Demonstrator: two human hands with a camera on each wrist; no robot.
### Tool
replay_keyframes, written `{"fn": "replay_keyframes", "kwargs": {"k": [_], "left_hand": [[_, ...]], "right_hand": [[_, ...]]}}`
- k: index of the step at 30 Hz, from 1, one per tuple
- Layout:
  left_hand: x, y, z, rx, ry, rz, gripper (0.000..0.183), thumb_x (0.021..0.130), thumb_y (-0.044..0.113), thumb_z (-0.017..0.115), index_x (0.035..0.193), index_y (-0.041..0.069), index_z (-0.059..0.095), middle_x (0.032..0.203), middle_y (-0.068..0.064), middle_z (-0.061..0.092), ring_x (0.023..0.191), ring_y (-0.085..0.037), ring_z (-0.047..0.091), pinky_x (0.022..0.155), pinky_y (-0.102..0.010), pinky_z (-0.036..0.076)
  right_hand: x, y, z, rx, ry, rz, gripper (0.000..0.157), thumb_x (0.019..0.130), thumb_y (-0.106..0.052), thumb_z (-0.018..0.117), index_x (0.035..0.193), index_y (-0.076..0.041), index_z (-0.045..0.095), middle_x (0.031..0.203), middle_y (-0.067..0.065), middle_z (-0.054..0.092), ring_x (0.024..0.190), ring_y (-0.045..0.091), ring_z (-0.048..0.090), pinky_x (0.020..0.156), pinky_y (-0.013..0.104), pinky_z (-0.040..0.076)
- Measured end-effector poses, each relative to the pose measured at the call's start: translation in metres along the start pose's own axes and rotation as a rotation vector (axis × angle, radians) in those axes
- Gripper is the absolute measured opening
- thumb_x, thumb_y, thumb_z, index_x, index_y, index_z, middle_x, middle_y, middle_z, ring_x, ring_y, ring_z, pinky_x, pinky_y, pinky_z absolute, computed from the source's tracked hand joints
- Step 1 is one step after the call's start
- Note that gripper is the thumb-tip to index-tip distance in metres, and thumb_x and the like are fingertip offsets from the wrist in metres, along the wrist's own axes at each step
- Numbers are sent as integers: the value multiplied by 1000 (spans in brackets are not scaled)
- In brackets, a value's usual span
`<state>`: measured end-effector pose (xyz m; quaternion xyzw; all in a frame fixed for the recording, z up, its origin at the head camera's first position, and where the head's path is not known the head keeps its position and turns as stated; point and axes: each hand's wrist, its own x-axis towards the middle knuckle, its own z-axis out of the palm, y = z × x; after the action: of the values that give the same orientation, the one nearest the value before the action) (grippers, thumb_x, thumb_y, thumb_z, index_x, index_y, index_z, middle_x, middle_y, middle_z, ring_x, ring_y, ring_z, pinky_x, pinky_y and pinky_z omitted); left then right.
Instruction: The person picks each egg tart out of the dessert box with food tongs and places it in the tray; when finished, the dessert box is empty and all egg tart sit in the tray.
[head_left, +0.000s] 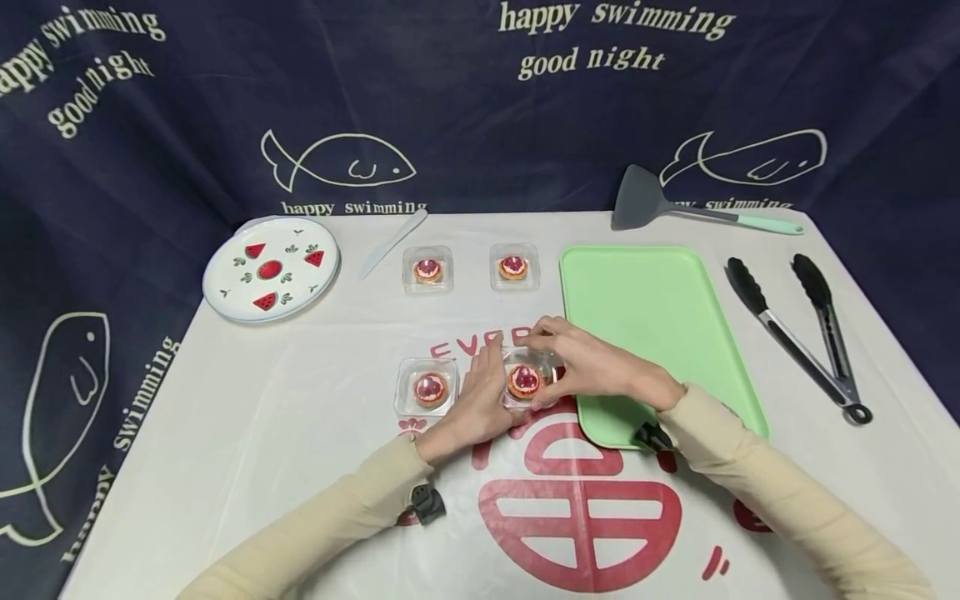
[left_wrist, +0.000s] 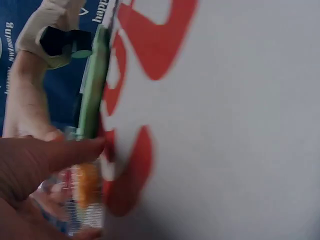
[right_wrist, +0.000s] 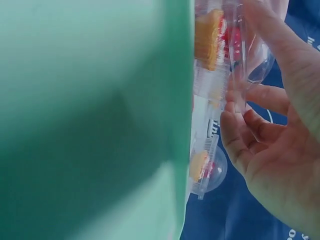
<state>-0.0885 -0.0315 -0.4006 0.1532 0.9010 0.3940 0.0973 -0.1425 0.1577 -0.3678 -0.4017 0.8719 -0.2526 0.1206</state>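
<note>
In the head view, a clear plastic box [head_left: 517, 402] with a small red-topped tart [head_left: 524, 381] inside sits between both hands. My left hand [head_left: 480, 400] holds the box at its left side, fingers along that edge and thumb at the near edge. The right hand [head_left: 592, 360] grips the clear domed lid [right_wrist: 259, 62] between thumb and fingers. In the right wrist view the lid's rim appears slightly apart from the base. Just left of the left hand stands another boxed tart [head_left: 431, 389]. The left wrist view is blurred; the left thumb [left_wrist: 75, 152] partly hides the box.
A green tray [head_left: 645, 325] lies right of the box, under the right forearm. Two more boxed tarts [head_left: 428, 270] stand farther back. A watermelon-patterned plate [head_left: 292, 287] and pale knife [head_left: 393, 243] lie back left; a spatula [head_left: 637, 200] and tongs [head_left: 798, 354] lie right.
</note>
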Motion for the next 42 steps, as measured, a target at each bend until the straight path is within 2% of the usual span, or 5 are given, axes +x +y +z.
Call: {"fn": "replay_keyframes", "kwargs": {"k": [20,25,31,38,42], "left_hand": [[-2,-4,-39,269,76,376,85,73,18,85,142,-2,39,132,-14,49,118,-27,49,103,-39,44],[-4,-3,-41,357,179,481,84,72,14,84,139,-7,38,129,-19,48,115,-29,49,105,-39,42],[-5,0,-39,448,259,572,79,74,9,80,138,-8,38,130,-24,48,117,-33,50,108,-41,41],[-7,1,-38,471,249,587,76,79,7,76,141,-7,34,132,-23,47,120,-32,50,108,-40,42],[-13,7,-43,179,104,407,86,83,20,77,147,-5,25,131,-21,45,118,-30,49,106,-40,43]], "right_hand": [[-10,-9,-7,78,126,59,70,86,-36,74,142,-2,49,121,13,57,109,25,55,92,42,50],[-12,-11,-11,271,171,165,43,105,-26,43,132,5,56,112,18,67,101,30,64,88,48,53],[-12,-14,-15,628,-20,313,76,106,-47,15,116,13,61,87,17,70,75,22,66,66,37,57],[-14,-20,-19,812,-159,427,82,103,-57,17,119,11,61,86,12,68,74,17,63,68,32,57],[-16,-21,-20,801,-131,429,75,105,-50,19,119,11,60,90,13,67,75,16,61,67,30,56]]}}
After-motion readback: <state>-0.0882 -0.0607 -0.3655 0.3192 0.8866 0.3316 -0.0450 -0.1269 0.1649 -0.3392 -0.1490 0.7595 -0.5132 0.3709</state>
